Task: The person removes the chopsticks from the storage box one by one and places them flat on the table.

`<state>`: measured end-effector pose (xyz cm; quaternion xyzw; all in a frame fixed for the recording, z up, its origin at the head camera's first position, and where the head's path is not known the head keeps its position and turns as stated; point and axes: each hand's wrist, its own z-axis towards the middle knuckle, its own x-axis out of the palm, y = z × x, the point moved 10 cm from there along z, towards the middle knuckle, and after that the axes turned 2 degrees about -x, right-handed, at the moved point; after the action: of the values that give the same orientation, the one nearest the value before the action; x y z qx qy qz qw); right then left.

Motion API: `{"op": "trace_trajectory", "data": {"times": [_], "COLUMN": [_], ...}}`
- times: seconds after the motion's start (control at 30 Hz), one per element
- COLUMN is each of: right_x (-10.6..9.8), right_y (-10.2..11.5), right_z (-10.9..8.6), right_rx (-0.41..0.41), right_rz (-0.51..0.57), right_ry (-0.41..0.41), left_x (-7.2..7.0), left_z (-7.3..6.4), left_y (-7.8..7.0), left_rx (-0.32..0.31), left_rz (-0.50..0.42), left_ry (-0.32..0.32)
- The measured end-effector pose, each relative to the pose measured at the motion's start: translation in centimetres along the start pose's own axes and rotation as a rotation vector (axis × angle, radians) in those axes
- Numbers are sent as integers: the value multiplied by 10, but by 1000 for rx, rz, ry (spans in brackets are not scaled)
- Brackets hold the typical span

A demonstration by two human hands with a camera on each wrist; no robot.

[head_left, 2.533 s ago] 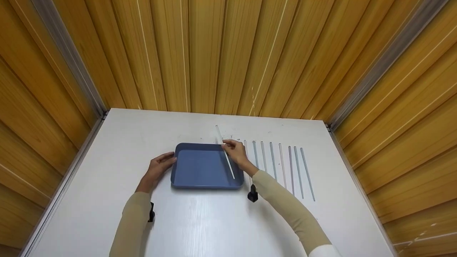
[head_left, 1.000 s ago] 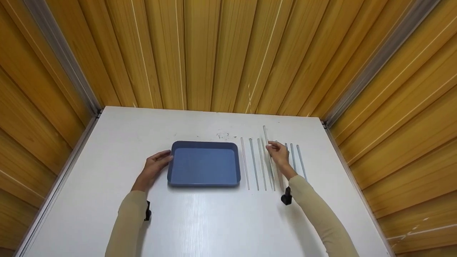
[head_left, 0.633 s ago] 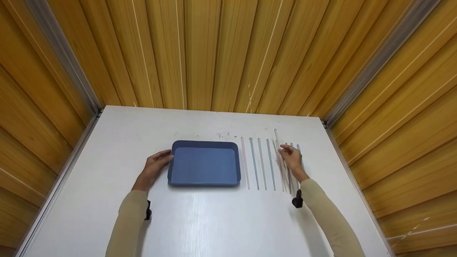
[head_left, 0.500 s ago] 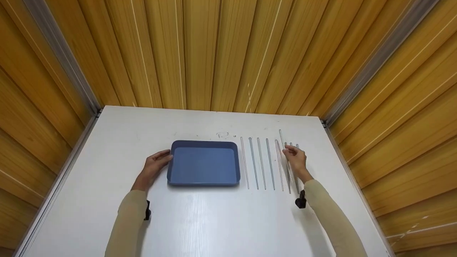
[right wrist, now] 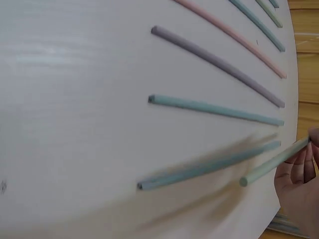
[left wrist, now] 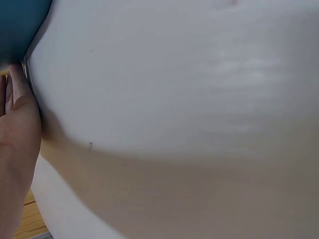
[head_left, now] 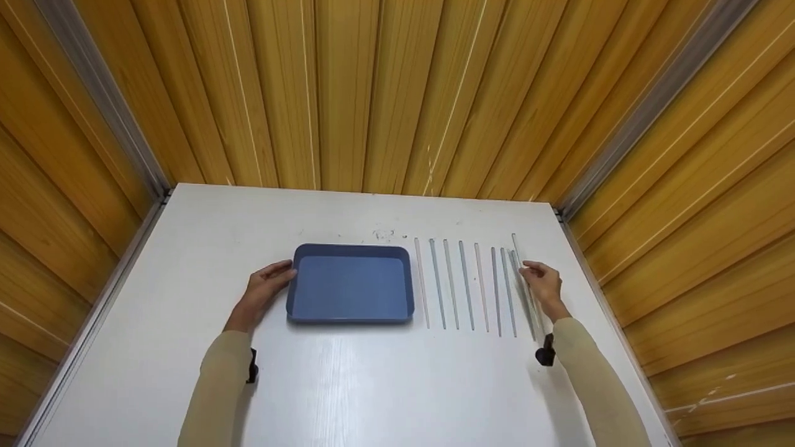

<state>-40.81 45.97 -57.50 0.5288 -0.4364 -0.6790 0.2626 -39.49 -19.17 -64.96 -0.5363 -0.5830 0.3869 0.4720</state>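
My right hand (head_left: pixel 543 287) pinches a pale green stick (right wrist: pixel 271 167), thin and straw-like, between thumb and fingertips. In the right wrist view it is raised over the white table, above its shadow. Just left of it lies a blue-green stick (right wrist: pixel 209 167), the rightmost of a row of several pastel sticks that includes a purple stick (right wrist: pixel 217 62) and a pink stick (right wrist: pixel 229 35). My left hand (head_left: pixel 262 292) touches the left side of the blue rectangular tray (head_left: pixel 350 320), fingers extended. Nothing lies in the tray. The left wrist view shows the thumb at the tray's edge.
The white table (head_left: pixel 348 385) carries the tray at its middle and the row of sticks to its right, roughly parallel. Wood-patterned panels (head_left: pixel 348 93) stand behind the table and at both sides. Small dark marks (head_left: pixel 384 235) show on the tabletop behind the tray.
From over the tray, my right hand has carried the pale green stick rightward across the row to its right end. My left hand stays at the tray's side.
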Motion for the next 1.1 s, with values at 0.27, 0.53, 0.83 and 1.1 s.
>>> {"op": "trace_trajectory", "data": {"times": [0.27,0.53,0.83,1.1], "right_x": [-31,-45,-48,-42], "right_y": [-36,-57,-75,-75], "right_z": [-3,-6,-9,-2], "right_rx": [57,65,108,104], "right_rz": [-55,-93,-133,-167], "right_ry": [35,60,36,12], "left_x": [2,3,2,2], "left_z": [0,3,1,2], "left_y": [0,2,3,3], "left_rx": [-23,-3,-1,9], "left_rz": [7,32,31,35], "left_ry": [-10,1,-2,-6]}}
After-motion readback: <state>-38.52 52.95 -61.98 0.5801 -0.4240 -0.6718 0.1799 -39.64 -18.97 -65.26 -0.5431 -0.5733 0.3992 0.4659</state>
